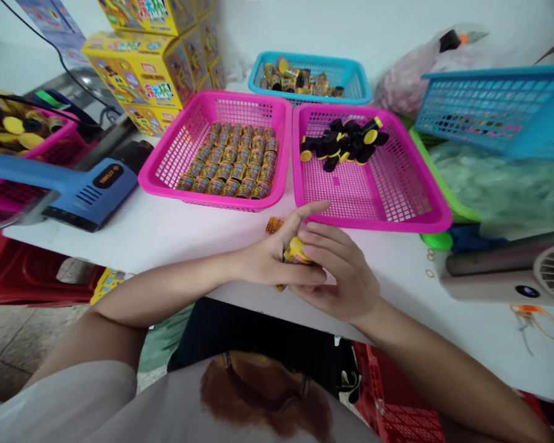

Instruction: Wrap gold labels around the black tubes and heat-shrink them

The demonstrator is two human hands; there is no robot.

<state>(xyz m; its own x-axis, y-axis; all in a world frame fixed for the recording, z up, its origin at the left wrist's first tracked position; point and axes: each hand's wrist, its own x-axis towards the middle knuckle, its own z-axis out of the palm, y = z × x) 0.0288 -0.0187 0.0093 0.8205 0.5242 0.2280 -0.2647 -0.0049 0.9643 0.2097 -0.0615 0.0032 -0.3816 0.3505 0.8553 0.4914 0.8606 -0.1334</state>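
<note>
Over the near edge of the white table (pixel 175 234), my left hand (pixel 270 255) and my right hand (pixel 339 271) close together on one small yellow-capped tube with a printed wrapper (pixel 295 251). My left thumb lies across its lower side and my left forefinger points out toward the right pink basket (pixel 373 184). That basket holds a heap of black tubes with yellow caps (pixel 344 143). The left pink basket (pixel 166 166) holds neat rows of wrapped tubes (pixel 233 163).
A blue basket with more wrapped tubes (pixel 311 77) stands behind. Yellow printed cartons (pixel 143 67) are stacked at back left. A blue heat gun (pixel 69 184) lies left, beside another pink basket (pixel 55 138). A tilted blue basket (pixel 498 104), green plastic bags (pixel 503 184) and a small fan (pixel 512 277) sit right.
</note>
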